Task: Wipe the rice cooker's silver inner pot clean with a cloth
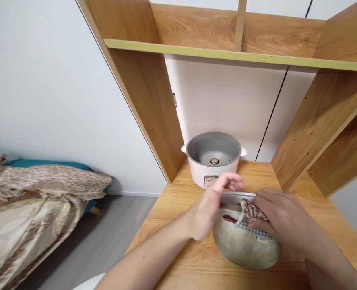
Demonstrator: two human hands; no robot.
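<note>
A dull metal inner pot [244,247] is tilted over the wooden desk, its worn outer side towards me. My right hand [275,217] grips a brown-and-white patterned cloth [252,211] at the pot's right rim. A blue-grey houndstooth fabric shows under the fingers. At the pot's left rim is my left hand [211,207], fingers loosely bent and apart, holding nothing that I can see; whether it touches the rim I cannot tell. A small red-and-black item [229,219] shows beside the cloth. Behind stands a white rice cooker body [196,171], lidless, its grey inside bare with a round centre sensor.
The wooden desk [166,213] carries upright side panels and a shelf [196,50] with a yellow-green edge above the cooker. To the left, a patterned fringed cover [45,201] lies over teal furniture on a grey floor. White wall panels stand behind.
</note>
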